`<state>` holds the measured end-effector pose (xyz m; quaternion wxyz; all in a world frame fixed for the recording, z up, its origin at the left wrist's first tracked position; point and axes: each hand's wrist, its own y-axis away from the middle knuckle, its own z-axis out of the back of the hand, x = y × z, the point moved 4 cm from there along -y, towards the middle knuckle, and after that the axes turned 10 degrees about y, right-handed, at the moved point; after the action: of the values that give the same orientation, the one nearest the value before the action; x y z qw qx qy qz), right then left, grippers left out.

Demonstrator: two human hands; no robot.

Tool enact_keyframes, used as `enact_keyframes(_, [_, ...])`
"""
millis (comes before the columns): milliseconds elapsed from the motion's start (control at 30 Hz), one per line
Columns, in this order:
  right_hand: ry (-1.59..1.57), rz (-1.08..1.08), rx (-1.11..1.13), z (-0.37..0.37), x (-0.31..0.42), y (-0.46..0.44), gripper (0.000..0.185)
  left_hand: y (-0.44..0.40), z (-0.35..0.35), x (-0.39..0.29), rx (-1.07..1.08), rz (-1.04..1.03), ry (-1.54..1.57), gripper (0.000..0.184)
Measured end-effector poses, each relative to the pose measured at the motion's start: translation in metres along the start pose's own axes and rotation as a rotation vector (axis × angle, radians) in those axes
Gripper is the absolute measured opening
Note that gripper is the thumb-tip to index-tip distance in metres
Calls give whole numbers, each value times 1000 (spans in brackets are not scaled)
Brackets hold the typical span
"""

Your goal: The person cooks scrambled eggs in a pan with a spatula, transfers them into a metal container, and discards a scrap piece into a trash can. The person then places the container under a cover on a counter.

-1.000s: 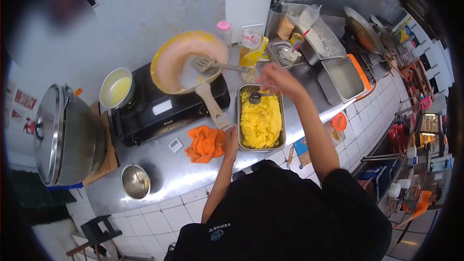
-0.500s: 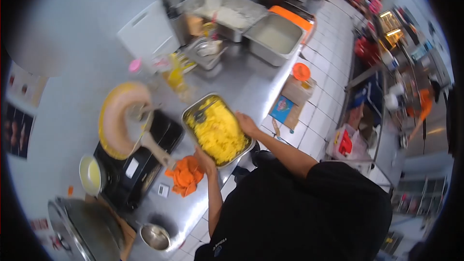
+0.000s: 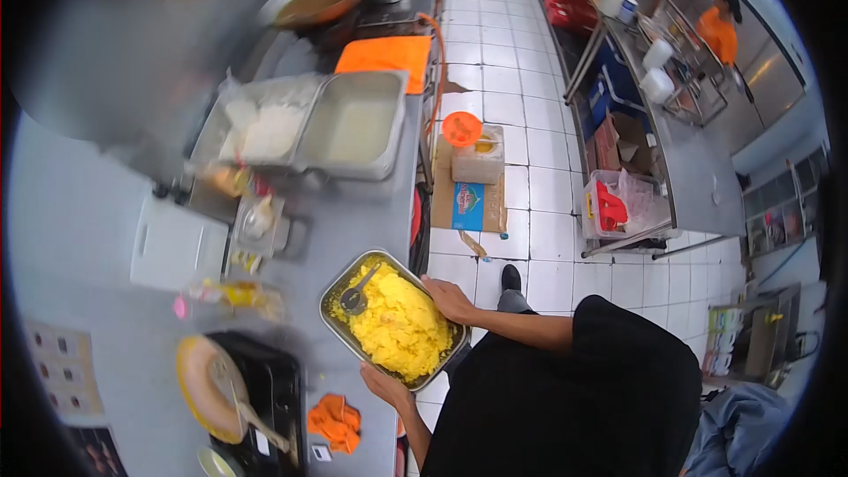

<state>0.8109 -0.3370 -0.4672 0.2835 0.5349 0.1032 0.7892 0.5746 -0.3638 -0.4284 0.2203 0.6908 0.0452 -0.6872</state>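
Note:
Both my hands hold a rectangular metal tray point(image 3: 344, 336) heaped with crumbly yellow food point(image 3: 397, 318), perhaps scrambled egg or rice. My left hand point(image 3: 386, 386) grips its near left side, its fingertips hidden beneath. On the opposite side my right hand point(image 3: 450, 300) wraps round the rim, with the fingers partly out of sight. A small dark scoop point(image 3: 353, 300) rests in the food near the far corner. The tray is over the edge of the steel counter point(image 3: 353, 221); whether it touches the counter I cannot tell.
A frying pan point(image 3: 190, 380) sits on a black stove point(image 3: 274, 389), beside an orange cloth point(image 3: 334, 424). Farther along stand metal bins point(image 3: 353, 124) and a wok point(image 3: 318, 0). Cardboard point(image 3: 442, 203) and a box point(image 3: 477, 159) occupy the tiled floor. A person point(image 3: 720, 31) is across the aisle.
My view has swung toward the aisle. The tray, still in both hands, has moved away from the stove and orange cloth, along the counter edge. A person has come into view.

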Motion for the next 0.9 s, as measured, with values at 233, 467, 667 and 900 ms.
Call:
enact_keyframes(233, [-75, 17, -319, 184, -56, -28, 56, 54, -193, -21, 226, -180, -85, 50])
enact_keyframes(467, [-59, -149, -339, 334, -61, -42, 56, 108, -331, -75, 369, -49, -72, 52])
enact_keyframes(667, [-174, -273, -395, 442, -68, -82, 55, 117, -467, -106, 515, -70, -277, 51])
enact_keyframes(900, [-155, -418, -717, 630, -127, -207, 54, 84, -736, -33, 815, -121, -267, 48])
